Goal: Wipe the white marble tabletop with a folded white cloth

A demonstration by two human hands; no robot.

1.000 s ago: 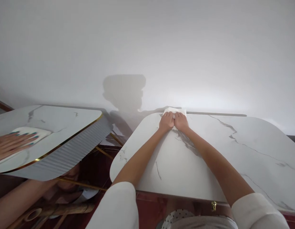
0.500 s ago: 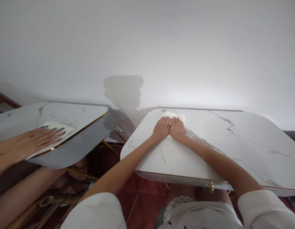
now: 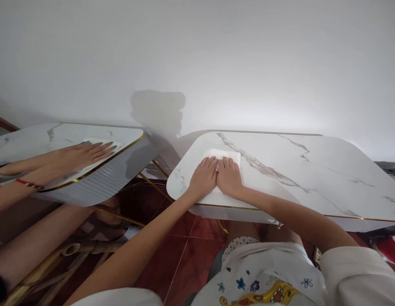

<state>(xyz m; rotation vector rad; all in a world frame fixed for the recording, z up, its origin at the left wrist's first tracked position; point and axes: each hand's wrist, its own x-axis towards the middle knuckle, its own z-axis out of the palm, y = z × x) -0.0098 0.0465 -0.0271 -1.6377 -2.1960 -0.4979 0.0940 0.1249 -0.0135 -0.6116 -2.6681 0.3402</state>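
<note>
A folded white cloth (image 3: 223, 154) lies near the left front corner of a white marble-look table (image 3: 299, 178). My left hand (image 3: 203, 177) and my right hand (image 3: 229, 177) lie side by side on the cloth, palms down and fingers stretched out flat, pressing it to the tabletop. Both thumbs touch each other in the middle. Only the far edge of the cloth shows beyond my fingertips.
A second marble table with a gold rim (image 3: 98, 170) stands at the left. Another person's hand (image 3: 79, 154) with teal nails lies flat on a white cloth there. Red floor tiles (image 3: 174, 255) show between the tables. A plain white wall (image 3: 197, 59) stands behind.
My two hands have slid the cloth from the table's far edge toward me, close to the near edge. The other person's hand has moved right across the left table.
</note>
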